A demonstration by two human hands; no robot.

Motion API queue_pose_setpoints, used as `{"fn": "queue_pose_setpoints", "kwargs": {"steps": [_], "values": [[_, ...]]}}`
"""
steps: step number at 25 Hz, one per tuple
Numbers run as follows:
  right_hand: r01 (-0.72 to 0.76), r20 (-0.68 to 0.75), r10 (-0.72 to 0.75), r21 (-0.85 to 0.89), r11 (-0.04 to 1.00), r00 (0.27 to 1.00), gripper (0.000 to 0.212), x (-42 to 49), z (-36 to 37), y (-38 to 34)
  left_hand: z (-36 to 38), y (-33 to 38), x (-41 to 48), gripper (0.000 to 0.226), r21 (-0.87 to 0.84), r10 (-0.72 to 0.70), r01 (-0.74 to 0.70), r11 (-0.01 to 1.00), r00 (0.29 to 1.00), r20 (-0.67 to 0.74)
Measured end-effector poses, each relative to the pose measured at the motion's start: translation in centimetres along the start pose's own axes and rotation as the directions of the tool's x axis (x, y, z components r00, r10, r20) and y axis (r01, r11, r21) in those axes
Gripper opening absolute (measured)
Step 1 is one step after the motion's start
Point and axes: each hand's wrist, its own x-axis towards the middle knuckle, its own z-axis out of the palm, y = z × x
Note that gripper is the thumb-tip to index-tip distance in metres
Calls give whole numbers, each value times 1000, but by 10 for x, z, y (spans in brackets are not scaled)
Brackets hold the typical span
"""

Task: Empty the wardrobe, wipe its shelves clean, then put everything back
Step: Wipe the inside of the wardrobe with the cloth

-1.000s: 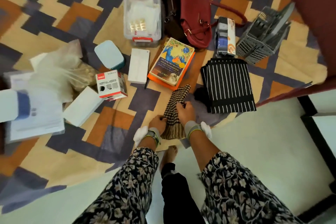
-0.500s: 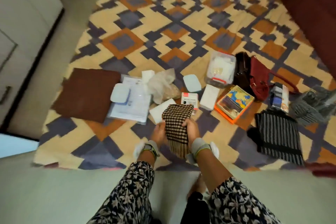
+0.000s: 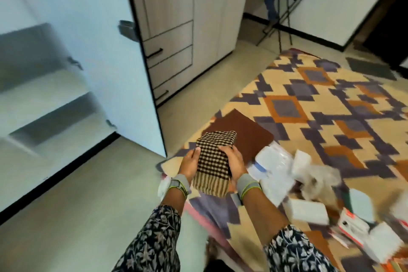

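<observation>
A: Where is the checked cloth (image 3: 213, 161)?

B: Folded, and held up in the air over the rug's (image 3: 309, 99) near left corner, between both hands.

A: How do the hands grip it?

B: The left hand (image 3: 191, 162) takes the left edge, thumb on top and fingers out of sight beneath. The right hand (image 3: 234, 164) lies over the right edge, fingers curled round it. Both are closed on the fabric, neither spread.

A: And the wardrobe (image 3: 50, 86)?

B: Off the rug to its left, on the bare floor. Its door (image 3: 110, 62) stands swung open toward the rug's left corner, and pale shelves (image 3: 44, 104) show inside — too blurred to tell what they carry.

A: What lies on the rug itself?

B: A flat brown cloth (image 3: 242, 130) at the left edge, just beyond the checked one. Further in along the near edge there is a crumpled plastic bag (image 3: 318, 179) and a white box (image 3: 306, 211), with more small boxes toward the near right corner — all smeared by motion.

A: Anyone else?

B: Past the rug's far side, a person sits on a stool (image 3: 280, 17).
</observation>
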Motion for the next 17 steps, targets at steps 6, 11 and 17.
{"fn": "queue_pose_setpoints", "kwargs": {"steps": [6,11,17], "values": [[30,323,19,-145,989,946,24,56,190,-4,-172,32,27,37,-116,48,-91,989,941,-335],[14,581,107,-201,980,807,29,89,350,-3,-317,54,33,34,-169,-11,-114,979,800,-600],[111,741,133,-270,956,658,35,82,525,2,-463,76,16,27,-195,-12,-248,949,590,-807]]}}
